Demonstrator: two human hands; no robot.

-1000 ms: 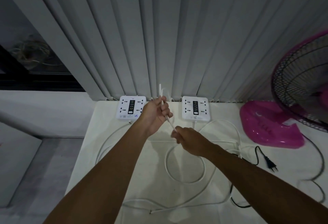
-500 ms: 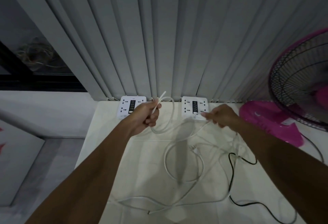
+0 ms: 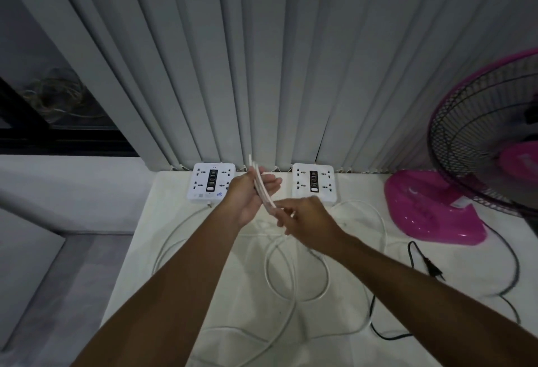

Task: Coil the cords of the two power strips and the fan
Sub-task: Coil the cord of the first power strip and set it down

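Note:
Two white square power strips lie at the back of the white table (image 3: 163, 250): the left power strip (image 3: 211, 181) and the right power strip (image 3: 315, 182). My left hand (image 3: 251, 196) holds folded loops of white cord (image 3: 263, 192) upright in its palm. My right hand (image 3: 305, 214) pinches the same white cord just below and to the right. More white cord lies in loose loops (image 3: 297, 273) on the table. A pink fan (image 3: 477, 163) stands at the right; its black cord and plug (image 3: 432, 268) lie loose on the table.
Grey vertical blinds (image 3: 262, 61) hang right behind the strips. The table's left edge drops to a grey floor (image 3: 58, 294). A dark window with tangled wire behind it (image 3: 52, 98) is at the upper left.
My right hand swung out to the right, drawing cord, and has now come back to my left hand, adding another fold. The black plug lies on the table again.

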